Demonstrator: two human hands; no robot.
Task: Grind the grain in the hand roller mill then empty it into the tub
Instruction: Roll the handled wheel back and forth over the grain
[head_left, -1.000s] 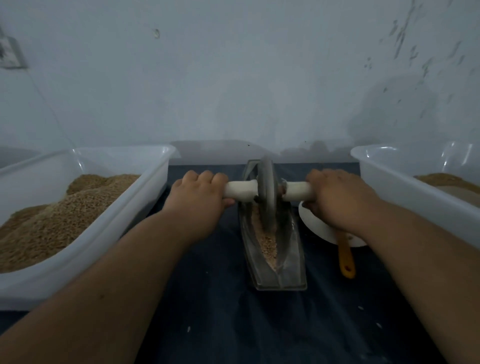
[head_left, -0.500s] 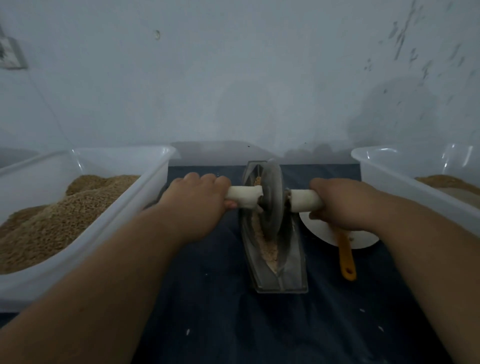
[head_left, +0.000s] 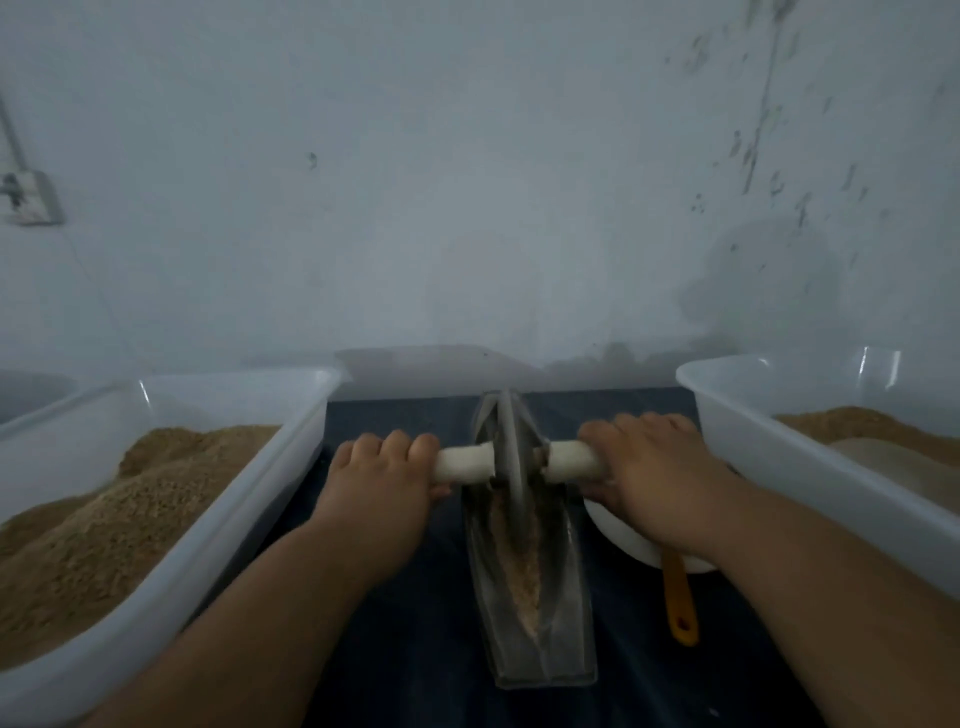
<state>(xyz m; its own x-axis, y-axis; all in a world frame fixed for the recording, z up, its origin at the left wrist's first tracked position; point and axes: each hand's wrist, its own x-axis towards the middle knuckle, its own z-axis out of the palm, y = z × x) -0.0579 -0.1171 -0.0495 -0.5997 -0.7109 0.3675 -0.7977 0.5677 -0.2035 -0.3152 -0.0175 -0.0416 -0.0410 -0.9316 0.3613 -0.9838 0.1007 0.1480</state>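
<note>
The hand roller mill is a narrow metal trough (head_left: 566, 649) on the dark cloth, with a grey disc wheel (head_left: 511, 447) standing in it on a white axle handle (head_left: 465, 462). Brown grain (head_left: 522, 577) lies along the trough's groove. My left hand (head_left: 382, 483) grips the left end of the handle and my right hand (head_left: 654, 473) grips the right end. The wheel sits near the trough's far end. A translucent tub (head_left: 218, 525) heaped with brown grain stands at the left. Another translucent tub (head_left: 810, 478) holding brown and paler material stands at the right.
A white bowl (head_left: 623, 545) with an orange-handled utensil (head_left: 678, 603) lies right of the trough, partly under my right forearm. A pale wall stands close behind the table, with a wall socket (head_left: 28, 200) at the left. Dark cloth (head_left: 415, 665) covers the table between the tubs.
Both hands have pushed the handle away from me, so the wheel has rolled from the trough's middle toward its far end.
</note>
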